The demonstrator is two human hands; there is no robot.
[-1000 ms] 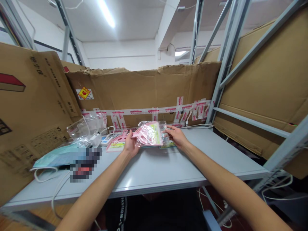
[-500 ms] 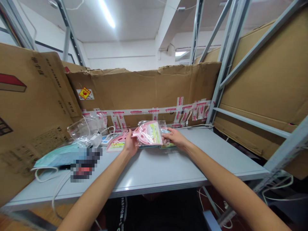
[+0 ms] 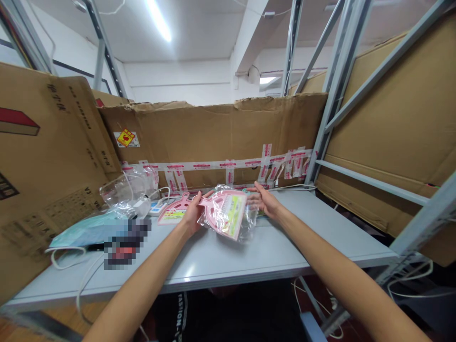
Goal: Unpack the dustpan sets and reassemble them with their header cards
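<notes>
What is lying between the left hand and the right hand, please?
The head view shows a pink plastic dustpan in a clear plastic bag between the left hand and the right hand.

- Dustpan [image 3: 223,203]: smooth, glossy pink plastic
- Bag [image 3: 250,224]: clear, crinkled plastic film, shiny at the folds
- Table [image 3: 281,251]: smooth pale grey finish, glossy under the ceiling light
- Cardboard [image 3: 213,128]: matt brown corrugated board, rough along its torn top edge
- Tape [image 3: 213,165]: glossy white plastic with pink print
- Rack [image 3: 337,90]: grey painted metal, smooth and dull
</notes>
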